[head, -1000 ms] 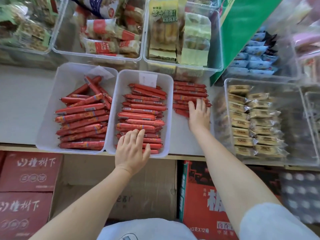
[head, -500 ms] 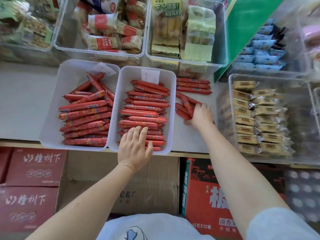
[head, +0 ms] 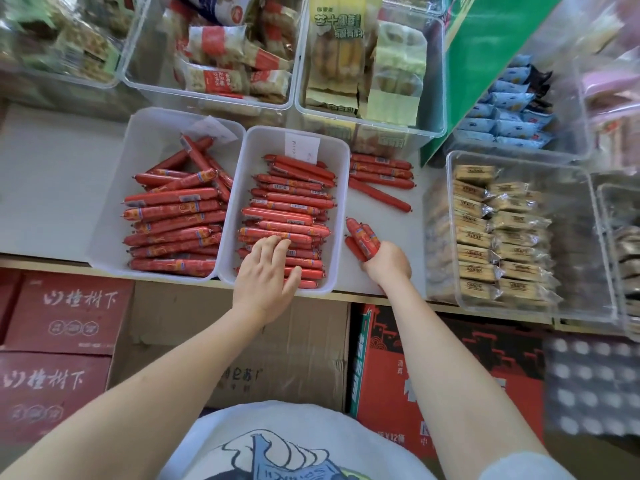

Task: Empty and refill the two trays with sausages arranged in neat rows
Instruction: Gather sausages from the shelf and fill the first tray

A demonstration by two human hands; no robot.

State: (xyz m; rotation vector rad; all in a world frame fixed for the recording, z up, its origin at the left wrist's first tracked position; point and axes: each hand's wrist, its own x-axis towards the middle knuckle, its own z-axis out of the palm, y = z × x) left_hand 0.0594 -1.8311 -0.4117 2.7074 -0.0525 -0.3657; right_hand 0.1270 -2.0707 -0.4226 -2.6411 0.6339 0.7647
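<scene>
Two white trays stand side by side on the shelf. The left tray (head: 145,140) holds red sausages (head: 173,216) in rough rows, a few lying crosswise at the back. The right tray (head: 341,168) holds a neater stack of sausages (head: 291,199). My left hand (head: 268,275) rests with straight fingers on the front of that stack. My right hand (head: 386,263) grips a bunch of sausages (head: 362,235) just right of the right tray, ends pointing away from me. More loose sausages (head: 381,171) lie on the shelf behind it.
Clear bins of wrapped snacks (head: 225,64) stand behind the trays, and a clear bin of tan packets (head: 498,230) sits to the right. The shelf's front edge (head: 381,299) runs just below the trays. Red and brown cartons (head: 65,313) fill the space under the shelf.
My right hand gathered several loose sausages from the shelf pile and drew them toward me in a grip. My left hand stayed on the right tray's stack.
</scene>
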